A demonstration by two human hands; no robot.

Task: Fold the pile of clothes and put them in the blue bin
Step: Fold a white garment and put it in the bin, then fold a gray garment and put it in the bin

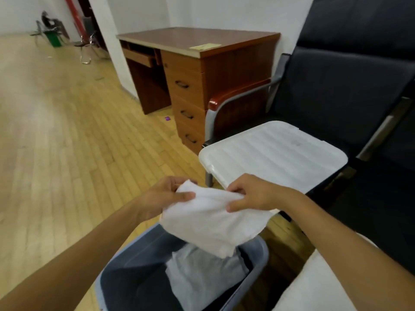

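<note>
A folded white garment (213, 223) hangs in the air just above the blue bin (134, 272), which stands on the floor at the bottom centre. My left hand (164, 196) pinches the garment's upper left corner. My right hand (253, 194) grips its upper right edge. Inside the bin lies another pale folded cloth (202, 279), against the right wall. More white fabric (318, 281) shows at the bottom right, under my right forearm.
A white plastic lid (274, 153) rests on the seat of a dark bench (350, 90) to the right. A brown wooden desk with drawers (193, 70) stands behind it against the wall. Wooden floor (56, 142) stretches to the left.
</note>
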